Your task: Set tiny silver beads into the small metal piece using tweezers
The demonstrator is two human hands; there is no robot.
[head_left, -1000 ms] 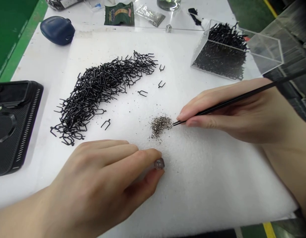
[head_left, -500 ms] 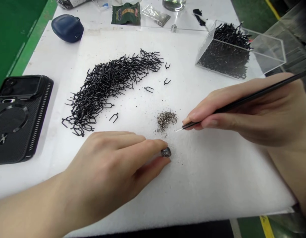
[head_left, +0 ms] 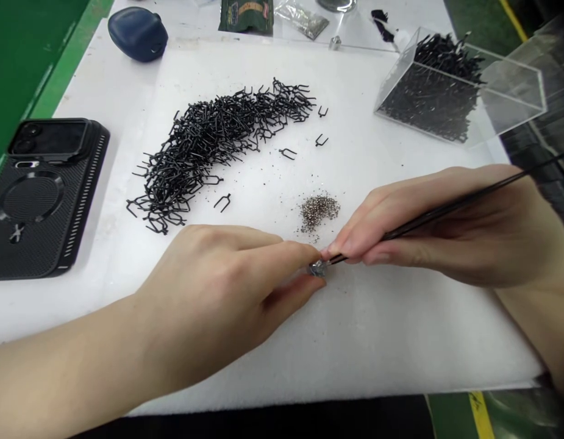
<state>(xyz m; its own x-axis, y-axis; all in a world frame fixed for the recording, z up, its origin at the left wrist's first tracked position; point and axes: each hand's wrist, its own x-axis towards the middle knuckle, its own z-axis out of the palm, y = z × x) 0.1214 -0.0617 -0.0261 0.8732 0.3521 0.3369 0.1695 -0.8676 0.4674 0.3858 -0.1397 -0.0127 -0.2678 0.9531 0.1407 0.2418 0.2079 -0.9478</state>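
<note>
Head view: the left hand [head_left: 213, 280] pinches a small faceted metal piece [head_left: 317, 268] in narrow fingers; the right hand [head_left: 428, 238] grips a slim black pick [head_left: 446, 213] touching it, just below gritty silver beads [head_left: 319, 213] on white foam [head_left: 400, 347].

Two hands are in view: one left hand [head_left: 213, 274] and one right hand [head_left: 423, 231]. The set comprises one pair of tweezers [head_left: 446, 210], one small metal part [head_left: 317, 268], one mound of silver granules [head_left: 319, 212], one heap of black wire forks [head_left: 208, 146], four separate black wire forks [head_left: 287, 153], one clear acrylic box [head_left: 510, 91], one phone in a black case [head_left: 44, 195], one navy pouch [head_left: 138, 33] and one white foam sheet [head_left: 377, 341].
</note>
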